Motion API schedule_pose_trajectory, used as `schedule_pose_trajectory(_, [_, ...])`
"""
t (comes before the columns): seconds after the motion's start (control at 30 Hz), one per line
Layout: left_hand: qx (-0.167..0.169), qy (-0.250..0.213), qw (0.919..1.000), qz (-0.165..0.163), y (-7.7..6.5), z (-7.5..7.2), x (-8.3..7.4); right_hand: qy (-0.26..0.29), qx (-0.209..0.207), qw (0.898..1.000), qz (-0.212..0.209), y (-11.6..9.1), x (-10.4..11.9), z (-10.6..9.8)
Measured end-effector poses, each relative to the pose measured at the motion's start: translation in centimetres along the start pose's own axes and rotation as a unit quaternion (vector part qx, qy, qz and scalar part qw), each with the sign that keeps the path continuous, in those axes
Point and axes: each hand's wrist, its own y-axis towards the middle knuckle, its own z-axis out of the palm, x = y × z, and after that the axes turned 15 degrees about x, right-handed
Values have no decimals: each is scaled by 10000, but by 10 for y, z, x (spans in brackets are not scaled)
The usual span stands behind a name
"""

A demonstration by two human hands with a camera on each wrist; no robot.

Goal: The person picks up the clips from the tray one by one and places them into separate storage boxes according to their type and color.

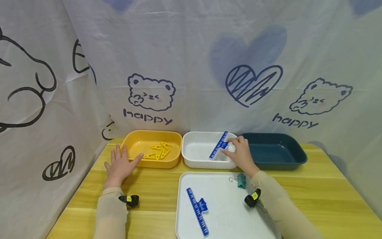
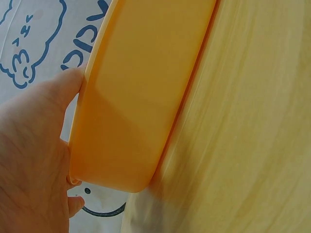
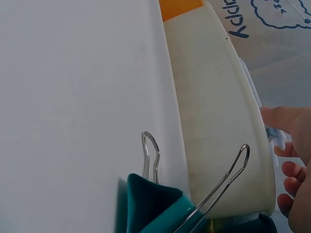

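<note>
Blue and white, a long clip point(image 1: 219, 146) is pinched between the thumb and fingers of the right hand point(image 1: 241, 154) and is held at a slant over the white bin point(image 1: 203, 163); whether the bin is touched by it cannot be told. The left hand point(image 1: 119, 169) is spread, its thumb laid at the near rim of the yellow bin point(image 1: 170, 163) and its other fingers stretched out by that bin's left end; nothing is gripped by it. Several yellow pegs point(image 1: 163, 153) are gathered in the right half of the yellow bin.

The white bin is flanked by the yellow bin on the left and by a dark blue-green bin point(image 1: 277, 165) on the right, all three being lined up along the far side of the wooden table point(image 1: 155, 199). In front of them, on a white tray point(image 1: 223, 215), a second blue clip point(image 1: 197, 210) is laid at an angle towards the left, while a green binder clip point(image 1: 241, 181) with wire handles is set near the far edge, close to the right forearm. Behind, a pale cloth point(image 1: 191, 49) is hung, printed with bears, hearts and the word "happy".
</note>
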Motion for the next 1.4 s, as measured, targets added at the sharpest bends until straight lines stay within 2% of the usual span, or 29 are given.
schedule_pose_trajectory(0.57, [54,9,10000,12,-1,0,0,-662,643,9951,350,10,-1,7])
schedule_pose_trajectory(0.97, [68,-35,10000,13,-1,1,-1,-1022,765,9908,442,14,3,11])
schedule_pose_trajectory(1.4, [35,-25,10000,52,0,-1,-1,-1345,1146,9820,668,21,12,8])
